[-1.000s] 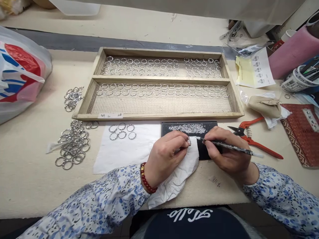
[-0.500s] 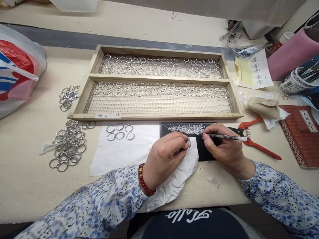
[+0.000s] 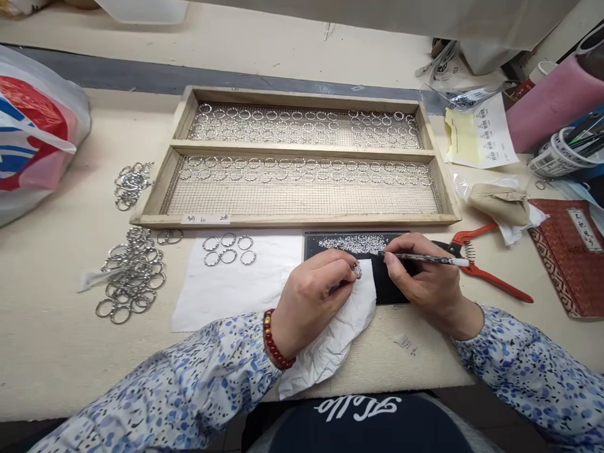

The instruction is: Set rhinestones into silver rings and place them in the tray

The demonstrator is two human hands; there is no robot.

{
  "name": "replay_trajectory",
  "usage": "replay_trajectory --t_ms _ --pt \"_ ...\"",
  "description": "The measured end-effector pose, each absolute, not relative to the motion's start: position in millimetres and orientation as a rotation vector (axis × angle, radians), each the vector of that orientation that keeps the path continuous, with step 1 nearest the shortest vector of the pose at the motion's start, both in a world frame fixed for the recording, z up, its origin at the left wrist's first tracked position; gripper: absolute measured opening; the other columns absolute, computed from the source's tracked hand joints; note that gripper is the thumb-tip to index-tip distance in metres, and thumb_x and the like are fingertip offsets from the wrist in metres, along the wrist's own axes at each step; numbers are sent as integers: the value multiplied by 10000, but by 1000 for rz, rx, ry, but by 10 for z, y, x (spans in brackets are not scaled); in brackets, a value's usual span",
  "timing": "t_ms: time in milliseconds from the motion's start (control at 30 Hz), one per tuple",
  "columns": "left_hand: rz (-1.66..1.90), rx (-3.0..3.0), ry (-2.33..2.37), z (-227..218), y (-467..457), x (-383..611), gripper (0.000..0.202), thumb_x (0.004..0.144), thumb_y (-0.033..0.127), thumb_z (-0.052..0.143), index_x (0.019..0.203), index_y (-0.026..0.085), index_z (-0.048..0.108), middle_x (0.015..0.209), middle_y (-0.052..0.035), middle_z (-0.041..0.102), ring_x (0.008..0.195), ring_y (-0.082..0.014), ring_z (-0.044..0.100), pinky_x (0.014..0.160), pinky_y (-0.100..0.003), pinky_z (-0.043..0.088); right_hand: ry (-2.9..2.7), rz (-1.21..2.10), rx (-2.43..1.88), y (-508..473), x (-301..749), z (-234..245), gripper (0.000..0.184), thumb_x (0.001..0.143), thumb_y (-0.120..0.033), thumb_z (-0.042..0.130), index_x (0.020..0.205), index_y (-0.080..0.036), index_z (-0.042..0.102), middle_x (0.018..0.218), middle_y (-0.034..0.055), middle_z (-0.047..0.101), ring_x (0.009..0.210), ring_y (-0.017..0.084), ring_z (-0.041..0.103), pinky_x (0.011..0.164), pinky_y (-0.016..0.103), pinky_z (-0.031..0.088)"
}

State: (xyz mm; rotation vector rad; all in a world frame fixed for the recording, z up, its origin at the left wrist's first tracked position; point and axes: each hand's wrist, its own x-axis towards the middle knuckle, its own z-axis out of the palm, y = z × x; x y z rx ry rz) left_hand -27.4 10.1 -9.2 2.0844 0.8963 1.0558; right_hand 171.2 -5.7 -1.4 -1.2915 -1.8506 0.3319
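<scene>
My left hand [image 3: 317, 297] pinches a small silver ring [image 3: 358, 270] between thumb and fingertips, above a crumpled white tissue [image 3: 325, 365]. In my right hand [image 3: 427, 283] is a slim pen-like stick [image 3: 422, 258] with a dark patterned barrel and a white end, gripped like a pencil. Its tip reaches the near side of a heap of tiny glittering rhinestones [image 3: 352, 243] on a black tray [image 3: 310, 246]. My right hand covers part of that tray. Several silver rings [image 3: 228, 256] lie in two rows on a white sheet [image 3: 198, 302] to the left.
A wooden frame with a mesh bottom [image 3: 292, 221] holds rows of rings behind my hands. Loose ring piles [image 3: 134, 277] lie at the left near a plastic bag [image 3: 42, 138]. Red-handled pliers [image 3: 500, 284], a red booklet [image 3: 566, 258] and a cup of tools [image 3: 561, 154] are at the right.
Both hands stay almost in place, still holding the ring and the stick. The left side of the view has shifted very slightly to the right.
</scene>
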Motion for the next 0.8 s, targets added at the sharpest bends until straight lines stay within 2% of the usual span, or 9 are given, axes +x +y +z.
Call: replay_trajectory --t_ms 167,433,800 --pt "1061 2083 890 -96 106 -275 170 790 -9 615 717 144 611 872 -80 714 802 -159 678 686 -262 574 -1779 390 -1276 -102 1713 11 69 835 -102 603 844 -167 620 762 9 620 686 125 594 626 254 495" --pt "1075 2080 872 -87 106 -271 160 807 10 617 718 142 611 872 -79 717 802 -154 681 685 -257 575 -1462 963 -1170 -186 1680 84 45 881 -159 596 865 -170 637 796 8 614 603 96 611 528 212 498" --pt "1077 2100 868 -88 102 -267 163 807 3 612 715 137 609 865 -83 718 798 -153 679 679 -255 572 -1444 1013 -1198 -182 1661 77 37 866 -171 612 846 -167 643 799 14 613 587 89 613 504 186 503"
